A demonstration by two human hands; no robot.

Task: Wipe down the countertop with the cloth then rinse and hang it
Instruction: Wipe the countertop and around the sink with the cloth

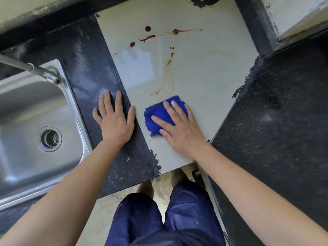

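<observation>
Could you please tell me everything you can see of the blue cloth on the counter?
The blue cloth looks like soft, fuzzy terry, bunched into a crumpled wad rather than spread flat. It lies on the pale tile panel of the countertop, just short of the brown smears. The right hand presses on it with straight, spread fingers, covering its right part.

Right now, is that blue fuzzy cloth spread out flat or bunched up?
Bunched up: the blue fuzzy cloth lies as a rumpled, lumpy wad under the right hand, whose fingers are flat.
</observation>
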